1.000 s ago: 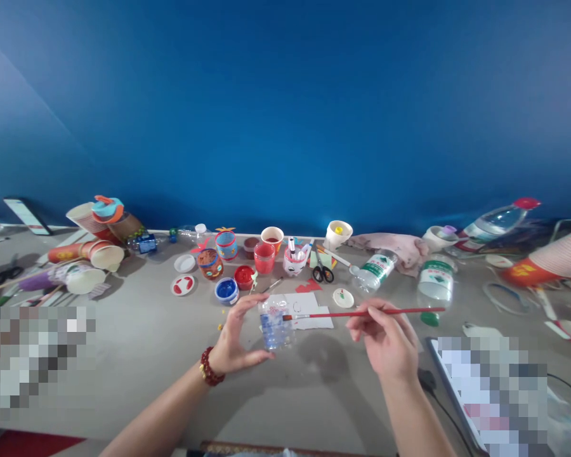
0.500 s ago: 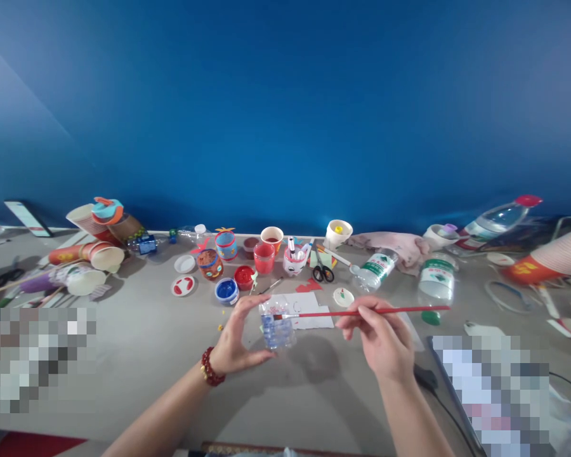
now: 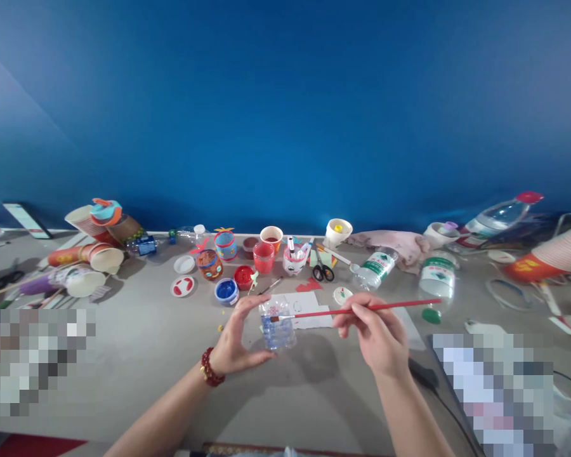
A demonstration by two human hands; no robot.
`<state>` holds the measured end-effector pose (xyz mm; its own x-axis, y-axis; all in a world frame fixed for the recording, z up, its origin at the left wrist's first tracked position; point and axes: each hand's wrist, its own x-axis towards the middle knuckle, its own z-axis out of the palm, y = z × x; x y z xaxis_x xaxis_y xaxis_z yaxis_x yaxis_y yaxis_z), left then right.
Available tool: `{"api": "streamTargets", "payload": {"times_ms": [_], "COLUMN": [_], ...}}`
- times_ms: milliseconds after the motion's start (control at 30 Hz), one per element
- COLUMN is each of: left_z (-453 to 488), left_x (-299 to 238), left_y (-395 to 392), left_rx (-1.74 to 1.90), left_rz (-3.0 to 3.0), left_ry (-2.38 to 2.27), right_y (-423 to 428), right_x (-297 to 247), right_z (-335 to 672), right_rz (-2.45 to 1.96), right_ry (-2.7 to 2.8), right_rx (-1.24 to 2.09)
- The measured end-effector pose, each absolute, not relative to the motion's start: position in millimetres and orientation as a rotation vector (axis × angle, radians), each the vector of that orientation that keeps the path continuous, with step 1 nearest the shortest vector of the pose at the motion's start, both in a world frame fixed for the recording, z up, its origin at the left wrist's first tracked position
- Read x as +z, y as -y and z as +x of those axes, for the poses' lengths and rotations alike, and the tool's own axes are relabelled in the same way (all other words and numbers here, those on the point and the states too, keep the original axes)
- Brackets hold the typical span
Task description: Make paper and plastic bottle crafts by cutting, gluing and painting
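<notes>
My left hand [image 3: 238,339] grips a clear plastic bottle piece [image 3: 280,336] between thumb and fingers, holding it up above the table. Streaks of blue paint cover much of its side. In my right hand [image 3: 378,333] is a paintbrush [image 3: 323,313] with a red handle, pinched between thumb and fingers and lying nearly level. Its bristles rest against the blue-streaked side of the bottle piece. Behind the hands stand an open jar of blue paint [image 3: 226,291] and a jar of red paint [image 3: 244,277]. White paper [image 3: 309,304] lies partly behind the bottle piece.
Black-handled scissors [image 3: 323,271], a red cup [image 3: 264,257] and decorated pots [image 3: 210,263] line the back. Plastic bottles [image 3: 436,279] and stacked paper cups [image 3: 552,254] are at the right. More paper cups [image 3: 88,282] lie at the left. A blue wall [image 3: 285,114] rises behind.
My right hand has moved slightly left with the paintbrush, and the bristles have shifted a little along the bottle piece. My left hand stays nearly still.
</notes>
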<state>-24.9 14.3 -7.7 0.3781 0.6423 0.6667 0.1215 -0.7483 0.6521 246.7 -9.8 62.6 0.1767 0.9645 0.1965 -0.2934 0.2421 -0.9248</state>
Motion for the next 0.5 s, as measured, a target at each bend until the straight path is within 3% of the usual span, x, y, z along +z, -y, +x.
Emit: {"api": "streamTargets", "payload": {"times_ms": [267, 500], "left_z": [-27, -27], "left_x": [-6, -6], "left_y": [-13, -11], "left_rx": [1.304, 1.202], "left_rz": [2.168, 2.251], "left_ry": [-0.765, -0.849], "right_y": [5, 16], "right_x": [63, 63], "right_z": [264, 242], "right_rz": [-0.925, -0.942], "right_ry": [0.938, 1.172], "right_rx": [0.899, 1.030]}}
